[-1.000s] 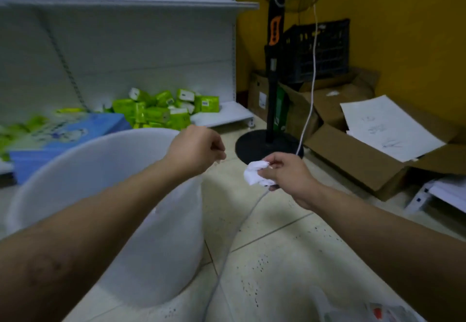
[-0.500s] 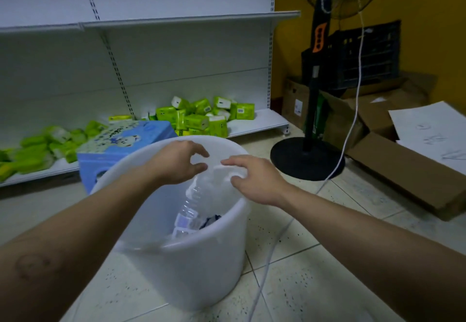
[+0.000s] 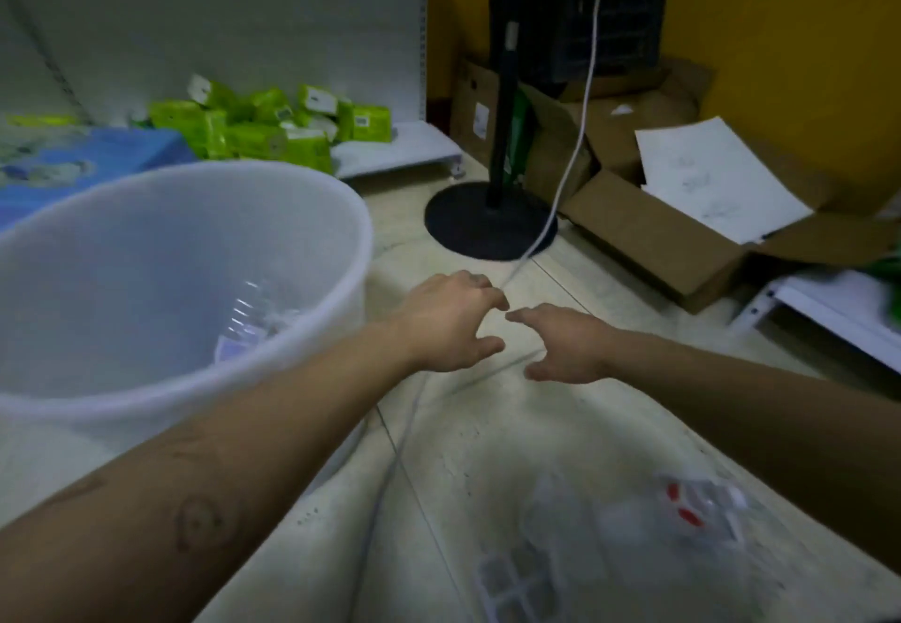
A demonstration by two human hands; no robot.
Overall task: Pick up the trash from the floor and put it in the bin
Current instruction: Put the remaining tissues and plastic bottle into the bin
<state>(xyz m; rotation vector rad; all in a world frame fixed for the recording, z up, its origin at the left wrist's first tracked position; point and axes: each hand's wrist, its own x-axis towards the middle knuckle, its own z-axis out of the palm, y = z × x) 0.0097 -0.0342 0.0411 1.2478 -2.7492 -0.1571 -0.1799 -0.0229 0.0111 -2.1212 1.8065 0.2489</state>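
Note:
The white plastic bin [image 3: 336, 212] stands on the floor at the left, with a clear plastic bottle [image 3: 246, 317] and other trash inside. My left hand [image 3: 451, 322] and my right hand [image 3: 565, 347] hover over the tiled floor just right of the bin, fingers spread and relaxed, holding nothing. Their fingertips nearly meet. On the floor near the bottom right lies clear plastic trash: a wrapper with red marks [image 3: 692, 510] and a clear blister tray [image 3: 517, 583], both blurred.
A fan's black round base [image 3: 468, 227] and pole stand behind the hands, its white cable [image 3: 570, 159] trailing across the floor. Open cardboard boxes [image 3: 648, 237] with white paper sit at right. Green packets [image 3: 273, 127] and a blue box [image 3: 78, 159] lie by the white shelf.
The crumpled white paper left my right hand over the bin. Both hands have moved from above the bin to the floor at its right, empty. The view swung right and down.

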